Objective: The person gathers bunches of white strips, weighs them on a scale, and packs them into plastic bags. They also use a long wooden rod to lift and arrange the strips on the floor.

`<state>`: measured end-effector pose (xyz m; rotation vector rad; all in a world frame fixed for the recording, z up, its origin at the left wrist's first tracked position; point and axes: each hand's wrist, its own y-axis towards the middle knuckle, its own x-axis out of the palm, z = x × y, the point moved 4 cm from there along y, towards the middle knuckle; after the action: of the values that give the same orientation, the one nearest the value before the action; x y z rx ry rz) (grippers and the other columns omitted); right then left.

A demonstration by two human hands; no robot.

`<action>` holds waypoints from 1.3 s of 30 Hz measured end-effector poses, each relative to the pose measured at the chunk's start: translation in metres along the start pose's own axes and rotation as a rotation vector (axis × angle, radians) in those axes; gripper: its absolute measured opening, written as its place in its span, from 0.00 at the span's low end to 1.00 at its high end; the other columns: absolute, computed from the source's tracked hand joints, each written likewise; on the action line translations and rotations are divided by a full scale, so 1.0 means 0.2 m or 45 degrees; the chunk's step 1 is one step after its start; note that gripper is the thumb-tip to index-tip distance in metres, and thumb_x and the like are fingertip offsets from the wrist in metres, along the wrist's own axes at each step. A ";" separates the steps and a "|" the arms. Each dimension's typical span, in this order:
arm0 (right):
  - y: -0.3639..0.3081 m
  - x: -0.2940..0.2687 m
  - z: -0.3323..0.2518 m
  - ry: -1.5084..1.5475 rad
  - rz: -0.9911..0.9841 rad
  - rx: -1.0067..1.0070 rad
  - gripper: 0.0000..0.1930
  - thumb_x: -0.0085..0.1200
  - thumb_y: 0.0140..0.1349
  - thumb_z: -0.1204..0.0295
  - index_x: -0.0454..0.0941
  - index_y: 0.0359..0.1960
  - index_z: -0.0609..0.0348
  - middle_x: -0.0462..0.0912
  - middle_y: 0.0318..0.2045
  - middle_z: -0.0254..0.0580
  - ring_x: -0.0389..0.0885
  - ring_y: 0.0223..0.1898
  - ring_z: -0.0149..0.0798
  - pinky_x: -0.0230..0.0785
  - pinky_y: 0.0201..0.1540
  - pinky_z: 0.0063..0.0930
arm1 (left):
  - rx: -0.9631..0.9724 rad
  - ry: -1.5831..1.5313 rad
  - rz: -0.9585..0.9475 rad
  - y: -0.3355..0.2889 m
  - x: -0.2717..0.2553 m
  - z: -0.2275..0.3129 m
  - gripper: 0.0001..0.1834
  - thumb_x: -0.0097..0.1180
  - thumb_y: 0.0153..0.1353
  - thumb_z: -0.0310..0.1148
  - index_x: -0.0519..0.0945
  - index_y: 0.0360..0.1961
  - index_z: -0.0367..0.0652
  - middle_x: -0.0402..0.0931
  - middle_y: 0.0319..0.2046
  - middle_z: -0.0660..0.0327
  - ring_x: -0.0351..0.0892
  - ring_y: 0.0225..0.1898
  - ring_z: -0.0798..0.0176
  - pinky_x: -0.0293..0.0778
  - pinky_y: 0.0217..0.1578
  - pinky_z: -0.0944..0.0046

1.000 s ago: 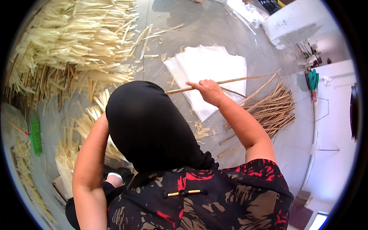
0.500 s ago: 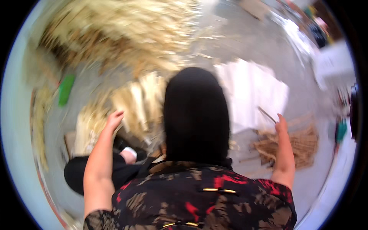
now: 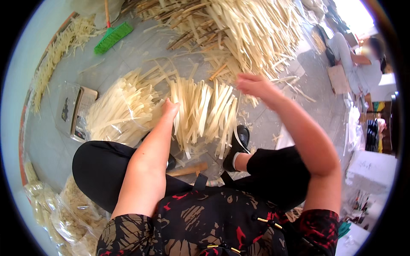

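Note:
My left hand (image 3: pixel 170 107) reaches down among pale, flat plant-like strips, between a bundle in a clear plastic bag (image 3: pixel 121 106) and loose bunches (image 3: pixel 200 109) lying side by side on the floor. Its fingers are largely hidden, so I cannot tell whether it grips a strip. My right hand (image 3: pixel 258 88) is raised above the far right end of the bunches, slightly blurred. Its fingers stretch out to the left, and nothing shows in them. Behind it lies a large heap of the same pale strips (image 3: pixel 252 34), with browner pieces at its left.
A green broom (image 3: pixel 113 38) lies at the far left, near strips along the wall (image 3: pixel 60 51). A flat metal-topped device, like a scale (image 3: pixel 85 109), sits beside the bagged bundle. Stuffed plastic bags (image 3: pixel 77 209) stand at the near left. Another person (image 3: pixel 354 64) sits at the far right.
The view has swung left and my knees are now apart. My right hand has come from the brown sticks toward the pale bunches; the thin stick it held no longer shows.

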<state>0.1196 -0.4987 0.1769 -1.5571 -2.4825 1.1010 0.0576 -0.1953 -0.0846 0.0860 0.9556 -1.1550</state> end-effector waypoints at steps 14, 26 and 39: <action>0.78 1.00 0.76 0.168 0.101 0.501 0.52 0.71 0.40 0.43 0.59 0.57 0.73 0.73 0.49 0.57 0.77 0.47 0.46 0.74 0.43 0.37 | 0.240 0.415 -0.197 -0.12 0.19 -0.01 0.37 0.58 0.54 0.50 0.69 0.59 0.36 0.75 0.51 0.46 0.76 0.52 0.49 0.71 0.54 0.56; 0.59 0.88 0.63 0.776 -0.068 0.319 0.39 0.68 0.49 0.59 0.61 0.59 0.62 0.75 0.49 0.48 0.77 0.48 0.41 0.73 0.47 0.36 | 0.146 -0.549 -0.458 -0.30 0.13 0.20 0.47 0.64 0.46 0.54 0.63 0.61 0.34 0.66 0.56 0.42 0.72 0.55 0.44 0.69 0.55 0.54; 0.29 0.67 0.26 0.990 -0.036 -0.037 0.38 0.67 0.52 0.62 0.60 0.62 0.54 0.72 0.54 0.44 0.73 0.53 0.43 0.72 0.51 0.40 | 0.360 -0.910 -0.604 -0.45 -0.20 0.51 0.61 0.73 0.44 0.51 0.46 0.72 0.45 0.62 0.63 0.48 0.64 0.64 0.52 0.62 0.62 0.57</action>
<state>0.0796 -0.4059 0.0595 -1.5442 -1.9694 0.3324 0.0427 -0.2589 0.0406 -0.3270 0.1696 -1.5984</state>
